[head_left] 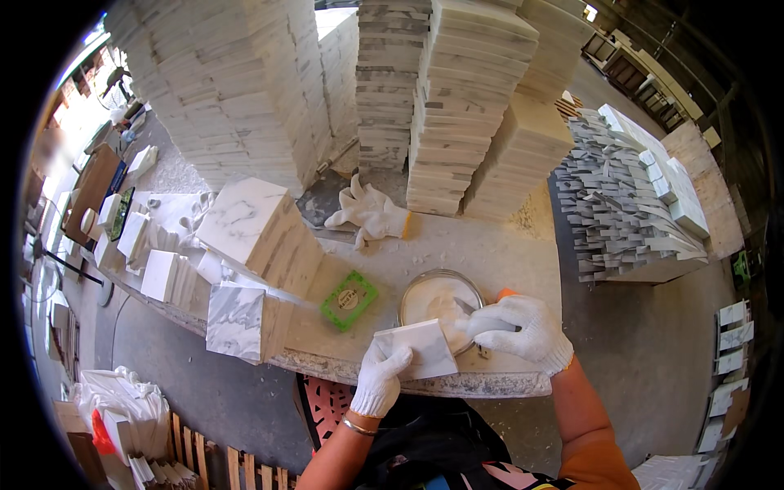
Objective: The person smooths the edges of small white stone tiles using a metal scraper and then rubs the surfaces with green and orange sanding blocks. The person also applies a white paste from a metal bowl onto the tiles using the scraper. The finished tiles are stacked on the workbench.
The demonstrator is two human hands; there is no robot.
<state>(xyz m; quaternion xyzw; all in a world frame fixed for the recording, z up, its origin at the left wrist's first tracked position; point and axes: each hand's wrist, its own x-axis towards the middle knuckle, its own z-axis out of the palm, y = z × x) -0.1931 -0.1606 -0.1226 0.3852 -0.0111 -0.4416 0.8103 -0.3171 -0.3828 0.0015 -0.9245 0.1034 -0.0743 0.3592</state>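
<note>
My left hand (380,380), in a white knit glove, grips a square white marble tile (420,349) by its left edge, thumb on top. The tile is tilted over the near rim of a round bowl (403,300) holding white powder or paste. My right hand (523,331), gloved too, is closed at the bowl's right side. An orange end (508,293) of a tool sticks out above its fingers; the rest of that tool is mostly hidden, so its kind does not show. Left of the bowl lies a green box (349,300).
Tall stacks of marble tiles (474,90) stand along the table's far side. A spare white glove (367,211) lies before them. Shorter tile stacks (245,220) fill the left of the table (514,253). Beyond its right edge stands a pile of grey-edged pieces (621,196).
</note>
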